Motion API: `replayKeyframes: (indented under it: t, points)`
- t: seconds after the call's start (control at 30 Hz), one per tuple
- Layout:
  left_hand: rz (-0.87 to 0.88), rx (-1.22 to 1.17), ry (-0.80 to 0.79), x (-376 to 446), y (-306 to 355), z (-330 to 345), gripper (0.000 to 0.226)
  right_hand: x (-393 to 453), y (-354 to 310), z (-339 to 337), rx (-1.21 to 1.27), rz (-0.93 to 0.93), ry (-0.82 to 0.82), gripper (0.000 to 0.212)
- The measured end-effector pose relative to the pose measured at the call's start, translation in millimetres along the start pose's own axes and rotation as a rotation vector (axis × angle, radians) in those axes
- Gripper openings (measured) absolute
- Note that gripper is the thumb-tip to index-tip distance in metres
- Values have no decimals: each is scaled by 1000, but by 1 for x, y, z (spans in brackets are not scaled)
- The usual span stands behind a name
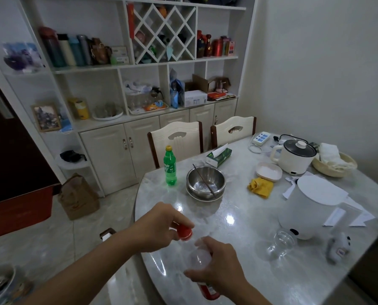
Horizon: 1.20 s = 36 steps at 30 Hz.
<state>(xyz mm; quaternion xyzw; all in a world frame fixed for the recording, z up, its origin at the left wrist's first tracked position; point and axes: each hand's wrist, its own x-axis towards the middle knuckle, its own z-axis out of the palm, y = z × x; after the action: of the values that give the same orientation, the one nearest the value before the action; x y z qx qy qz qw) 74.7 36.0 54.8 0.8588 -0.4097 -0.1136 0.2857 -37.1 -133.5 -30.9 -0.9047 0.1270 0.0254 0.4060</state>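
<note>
My right hand (218, 264) grips a clear plastic bottle (200, 258) with a red label, tilted over the near edge of the marble table (238, 227). My left hand (161, 225) pinches its red cap (184, 232) just above the bottle's neck; I cannot tell whether the cap still sits on the neck. A steel bowl (205, 182) with a thin stick lying across it stands farther back on the table. A green soda bottle (170, 166) with a yellow cap stands upright to the bowl's left.
A white kettle (313, 205) and a small clear glass jar (281, 243) stand at the right. Behind them are a yellow cloth (260, 187), a white dish (269, 171), a small electric pot (293, 156), a tissue box (218, 157) and two chairs.
</note>
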Motion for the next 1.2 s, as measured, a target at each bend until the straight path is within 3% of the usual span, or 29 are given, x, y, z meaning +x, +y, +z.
replayKeyframes:
  t: [0.13,0.3,0.37,0.47,0.57,0.67,0.83,1.07,1.2]
  points:
    - [-20,59,-21,3,4,-1,33,-2,3,-1,-34,-4,11,78]
    - [-218,57,112,5,7,8,49,-4,3,2,-1,13,15,78]
    - [-179,-48,169,4,11,13,31,-3,2,3,7,13,12,77]
    - [-39,25,183,4,18,15,17,-2,4,3,-13,0,25,76]
    - [-29,28,124,4,20,11,25,-1,8,3,-29,3,34,75]
    - [-55,42,-33,6,14,6,39,-1,13,3,-33,23,25,77]
    - [-175,-98,-108,14,9,2,30,-1,19,7,-34,36,23,75]
    - [-344,-511,91,18,-18,19,11,-3,29,3,49,58,95,69]
    - [-513,-668,289,18,-43,57,17,-2,34,-3,64,47,104,67]
